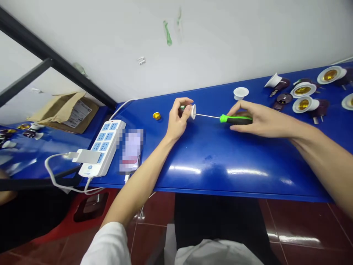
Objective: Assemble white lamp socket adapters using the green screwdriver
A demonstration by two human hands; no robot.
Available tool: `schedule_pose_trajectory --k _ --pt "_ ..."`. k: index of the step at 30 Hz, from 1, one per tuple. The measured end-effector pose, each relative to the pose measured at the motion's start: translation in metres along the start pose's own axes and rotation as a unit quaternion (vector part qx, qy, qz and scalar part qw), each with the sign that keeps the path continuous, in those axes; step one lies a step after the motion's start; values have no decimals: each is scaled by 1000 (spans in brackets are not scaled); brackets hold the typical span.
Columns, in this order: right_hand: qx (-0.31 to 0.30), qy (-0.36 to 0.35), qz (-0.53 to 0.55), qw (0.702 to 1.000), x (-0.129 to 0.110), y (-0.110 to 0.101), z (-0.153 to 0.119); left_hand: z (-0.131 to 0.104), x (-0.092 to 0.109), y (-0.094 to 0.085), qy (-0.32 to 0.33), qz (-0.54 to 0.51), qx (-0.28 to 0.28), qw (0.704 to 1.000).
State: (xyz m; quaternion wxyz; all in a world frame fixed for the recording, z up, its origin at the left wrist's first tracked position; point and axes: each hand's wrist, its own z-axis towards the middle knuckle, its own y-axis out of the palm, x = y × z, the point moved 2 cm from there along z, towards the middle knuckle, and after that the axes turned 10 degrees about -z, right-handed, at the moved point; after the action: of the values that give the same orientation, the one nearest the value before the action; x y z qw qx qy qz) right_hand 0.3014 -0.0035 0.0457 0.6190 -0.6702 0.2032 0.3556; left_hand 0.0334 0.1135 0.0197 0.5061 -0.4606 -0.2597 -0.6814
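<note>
My left hand [178, 119] is closed around a lamp socket [193, 111], its white flared rim facing right; most of its body is hidden by my fingers. In my right hand [253, 119] is a screwdriver [235, 119] with a green and black handle. Its thin shaft points left, and the tip reaches the socket's opening. Left of my left hand, a small gold threaded shell [156, 116] stands on the blue table [209, 151]. A loose white ring [241, 93] lies behind my right hand.
Several lamp sockets with plugs [305, 105] lie at the back right. To the left are a white power strip [103, 147] with a charger [88, 156], and a phone [132, 149]. A cardboard box [64, 112] sits beyond the black frame [79, 81]. A wall [220, 44] borders the table.
</note>
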Motion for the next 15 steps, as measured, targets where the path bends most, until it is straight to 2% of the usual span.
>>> schedule_pose_trajectory --k 2,4,7,10,12,14,15 --pt "92 -66 -85 990 0 2 2 0 -2 0 -15 -22 21 999" --pt "154 -94 -141 973 -1 6 4 -1 -1 0 -14 -26 28 999" --pt "164 -87 -163 969 -2 11 7 -2 2 2 9 -2 30 1000" --pt "107 -29 -130 985 -5 15 8 -3 7 2 45 30 29 998" --pt "35 50 -51 997 -8 15 7 -3 10 3 74 45 16 996" --pt "-48 136 52 988 -11 14 4 -4 15 5 105 53 -9 993" --pt "-95 183 114 972 -13 13 1 -5 17 6 122 55 -27 991"
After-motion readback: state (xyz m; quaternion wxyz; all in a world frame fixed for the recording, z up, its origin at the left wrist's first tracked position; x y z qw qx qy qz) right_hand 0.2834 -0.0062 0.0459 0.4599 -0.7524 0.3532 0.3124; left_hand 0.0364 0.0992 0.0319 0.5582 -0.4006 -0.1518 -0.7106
